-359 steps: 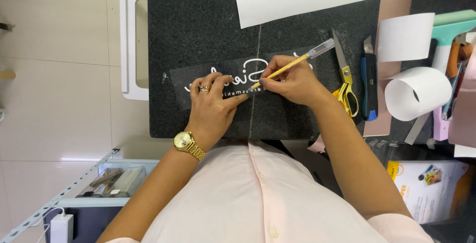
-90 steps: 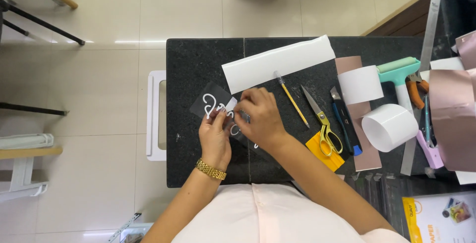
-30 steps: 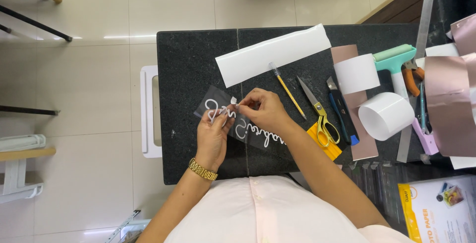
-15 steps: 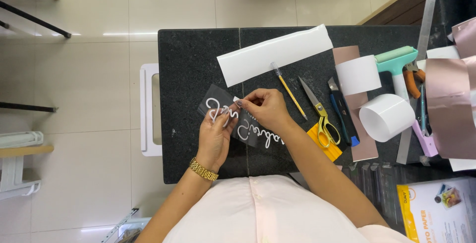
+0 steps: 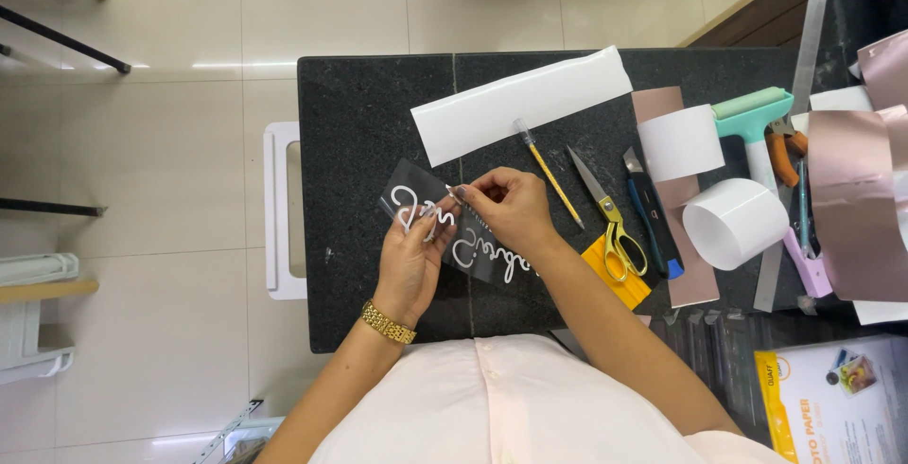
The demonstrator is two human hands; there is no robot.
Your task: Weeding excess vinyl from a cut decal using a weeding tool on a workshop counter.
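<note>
Black stone tabletop point(image 5: 369, 123) fills the middle of the view, seen from above, with your two hands meeting over a small dark sheet point(image 5: 445, 227) that carries white cursive lettering. The sheet lies near the table's front left, tilted, its right end running under your right wrist.

Your left hand point(image 5: 411, 261) rests on the sheet's left part, fingers curled down, likely pinning it so it cannot slide; a gold watch point(image 5: 386, 322) sits on that wrist. Your right hand point(image 5: 506, 204) is pinched narrow at the fingertips, just above the sheet's upper edge. It seems to grip a thin clear or pale sliver there, perhaps a film being lifted off, but it is too small to tell for sure.

Tools lie just right of your hands, within easy reach: a yellow pencil-like tool point(image 5: 547, 169), scissors point(image 5: 610, 218) with yellow handles, a blue knife point(image 5: 653, 218). A long white strip point(image 5: 520, 105) lies behind the sheet, and white rolls point(image 5: 733, 223) stand further right.

Compared with half a second ago, your hands and the sheet sit in almost the same place; the pinch looks marginally lower and closer to the lettering.
</note>
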